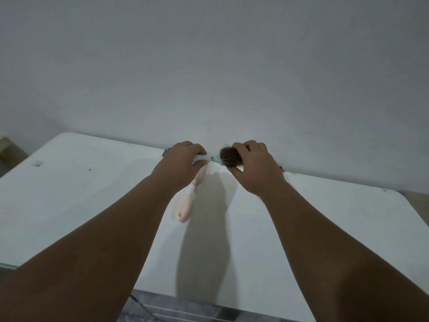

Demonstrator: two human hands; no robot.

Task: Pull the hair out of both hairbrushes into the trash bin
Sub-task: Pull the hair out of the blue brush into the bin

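Left hand [183, 156] curled closed around the pale blue handle of a round hairbrush [228, 159], knuckles up. Right hand [251, 166] clamped over the brush's bristle head, fingers wrapped across a wad of dark brown hair [226, 152] packed among the bristles; thumb tucked beneath.

Count: two hands, two bare forearms, two hairbrushes. No bin to be seen from the head view.

Brush one, the pale blue round one: held just above the white plastic bench [69, 194], close to the far edge by the plain grey-white wall [209, 66]. Long axis runs left to right across the view, handle to the left, bristle head to the right. Short section of neck shows between the two hands.

Brush two, a peach-pink plastic hairbrush [185, 205] with a white band partway along: lying flat on the bench, below the left hand. Long axis diagonal, rounded end with a small hole pointing toward the person and to the left, other end running up under the left hand. Whether it touches that hand, cannot tell; bristle side hidden.

Shadow of the arms falls on the bench between the forearms.
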